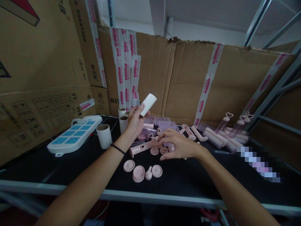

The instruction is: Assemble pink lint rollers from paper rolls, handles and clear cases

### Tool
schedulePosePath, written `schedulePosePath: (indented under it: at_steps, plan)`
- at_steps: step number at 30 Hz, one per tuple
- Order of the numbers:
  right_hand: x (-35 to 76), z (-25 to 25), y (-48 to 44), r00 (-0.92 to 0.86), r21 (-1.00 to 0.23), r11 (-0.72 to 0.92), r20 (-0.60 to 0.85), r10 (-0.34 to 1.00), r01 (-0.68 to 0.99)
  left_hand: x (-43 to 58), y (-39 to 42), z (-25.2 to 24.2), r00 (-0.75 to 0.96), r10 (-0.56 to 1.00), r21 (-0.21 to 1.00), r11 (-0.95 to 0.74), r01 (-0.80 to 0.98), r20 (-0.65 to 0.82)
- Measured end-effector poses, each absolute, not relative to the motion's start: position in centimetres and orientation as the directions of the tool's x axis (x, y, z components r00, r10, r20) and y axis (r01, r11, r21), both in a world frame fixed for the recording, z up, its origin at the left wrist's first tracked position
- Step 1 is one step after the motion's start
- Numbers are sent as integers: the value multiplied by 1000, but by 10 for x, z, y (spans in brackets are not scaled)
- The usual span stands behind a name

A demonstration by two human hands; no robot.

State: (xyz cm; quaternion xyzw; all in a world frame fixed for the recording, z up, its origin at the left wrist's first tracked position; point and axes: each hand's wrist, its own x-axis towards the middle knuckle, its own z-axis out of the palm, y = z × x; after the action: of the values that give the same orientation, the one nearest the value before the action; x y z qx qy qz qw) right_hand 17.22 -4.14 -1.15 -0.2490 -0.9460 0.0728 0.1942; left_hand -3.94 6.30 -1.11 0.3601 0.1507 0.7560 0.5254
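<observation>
My left hand [137,122] is wrapped round a white tube [149,104], which tilts up and to the right above the table. My right hand [176,142] hovers over a pile of pink and lilac plastic parts, fingers apart and nothing seen in them. Just left of its fingertips lies a long pink trough-shaped piece [143,148] with a hole in it. Small pink discs [154,151] lie beneath the right hand. Closer to me are several round pink caps [138,172] and a small pink spoon-shaped piece [148,173].
White tubes [104,139] stand upright left of my left wrist, beside a white power strip [75,135] with blue sockets. Pink cylinders [215,137] and clear tubes with heart-shaped loops [224,123] are at the right. Cardboard walls [183,81] enclose the black tabletop [183,185].
</observation>
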Motion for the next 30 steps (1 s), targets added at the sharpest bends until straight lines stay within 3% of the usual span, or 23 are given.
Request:
schedulePosePath:
  at_steps: [4,16,20,25,30]
  plan:
    - [161,-16,-51,-872,-280,873,177,457,400,-38,62,-12,-181,913,614,-383,-690,365]
    - [145,-37,-52,-888,-238,879,108,446,413,-38,55,-10,-138,911,682,-386,-621,390]
    - [150,-28,-53,-830,-262,840,186,526,474,-38,53,-9,-137,907,688,-393,-610,397]
    - [175,-8,-44,-648,-526,701,325,689,481,-38,53,-10,-140,921,690,-367,-624,364]
    - [198,-6,-25,-426,-639,642,485,764,424,-36,51,-11,-132,918,704,-373,-604,373]
